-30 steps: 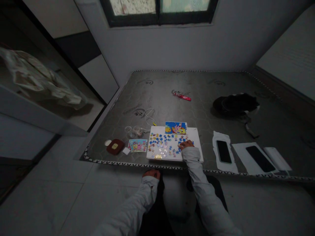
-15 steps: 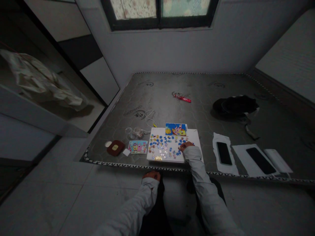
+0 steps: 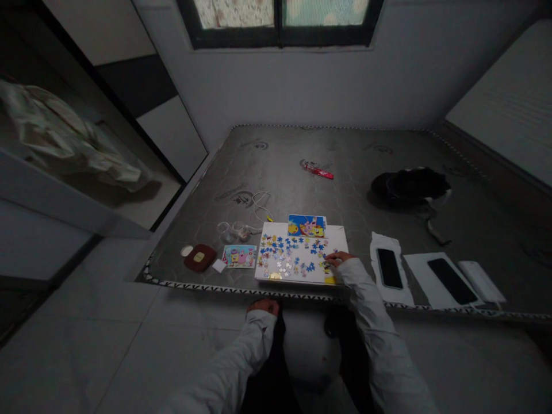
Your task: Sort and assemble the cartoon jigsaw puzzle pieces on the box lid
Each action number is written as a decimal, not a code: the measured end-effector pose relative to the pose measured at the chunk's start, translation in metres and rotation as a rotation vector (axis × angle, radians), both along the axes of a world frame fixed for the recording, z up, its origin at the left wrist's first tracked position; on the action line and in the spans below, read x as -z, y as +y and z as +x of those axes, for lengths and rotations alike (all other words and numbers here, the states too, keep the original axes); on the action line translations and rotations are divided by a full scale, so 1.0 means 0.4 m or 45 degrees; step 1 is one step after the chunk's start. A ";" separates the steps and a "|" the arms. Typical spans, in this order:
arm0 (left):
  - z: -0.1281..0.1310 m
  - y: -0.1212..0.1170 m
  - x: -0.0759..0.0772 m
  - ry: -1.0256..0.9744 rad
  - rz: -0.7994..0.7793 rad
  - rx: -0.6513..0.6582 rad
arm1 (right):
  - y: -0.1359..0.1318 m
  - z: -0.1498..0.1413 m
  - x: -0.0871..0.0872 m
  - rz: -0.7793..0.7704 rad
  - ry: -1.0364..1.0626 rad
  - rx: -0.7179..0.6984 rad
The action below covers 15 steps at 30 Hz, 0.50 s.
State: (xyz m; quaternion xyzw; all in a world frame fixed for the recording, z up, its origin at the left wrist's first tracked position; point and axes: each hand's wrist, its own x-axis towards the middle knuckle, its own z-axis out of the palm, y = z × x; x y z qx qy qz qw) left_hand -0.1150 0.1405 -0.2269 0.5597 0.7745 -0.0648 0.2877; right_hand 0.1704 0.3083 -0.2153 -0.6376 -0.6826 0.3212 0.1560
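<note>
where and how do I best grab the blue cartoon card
Probably pinch the blue cartoon card by its far edge, coming from the far side: it looks thin and flat, and that edge seems to overhang the white board. Loose puzzle pieces lie along its near side.

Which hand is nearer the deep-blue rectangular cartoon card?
The right hand, over the flat white board, to the card's near right; the left hand is outside the board's near edge.

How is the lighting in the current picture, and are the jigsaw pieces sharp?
Head view: dim overall, window brightest; head view: soft sheen on the grey patterned surface; head view: jigsaw pieces show outlines, but fine prints are too small and soft to read.
</note>
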 end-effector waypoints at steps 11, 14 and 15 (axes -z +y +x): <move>0.003 0.003 -0.009 0.017 -0.001 -0.009 | -0.013 -0.024 0.054 -0.157 -0.020 -0.100; 0.004 0.004 -0.007 0.016 -0.005 -0.016 | -0.013 -0.025 0.052 -0.115 -0.020 -0.103; 0.004 0.004 -0.006 0.016 -0.007 -0.019 | -0.015 -0.027 0.053 -0.098 -0.014 -0.098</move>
